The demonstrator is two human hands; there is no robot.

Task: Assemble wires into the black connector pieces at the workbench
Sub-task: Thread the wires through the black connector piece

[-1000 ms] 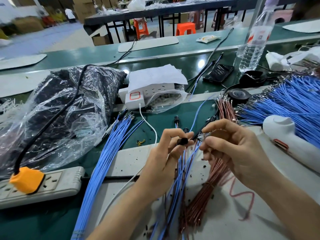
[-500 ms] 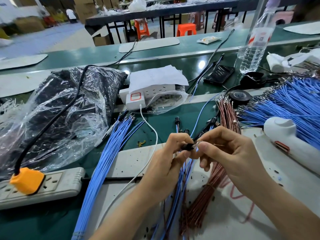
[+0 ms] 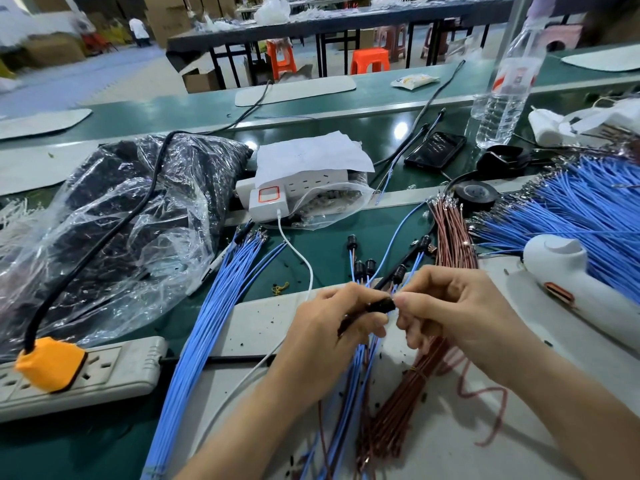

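Center of frame, over the pale tabletop [image 3: 263, 327]: left hand [image 3: 329, 341] holds the black connector piece [image 3: 382, 305], fingers clamped around it. Right hand [image 3: 457, 313] meets its right end, thumb & index finger pressed together in a pinch, prob. on a wire going in; the wire is hidden, so I cannot tell its color. Step, as I judge: seating one wire in the connector. Next move needs a straight push w/o bending the tip, then another from the brown wires [image 3: 398, 410], lower center.
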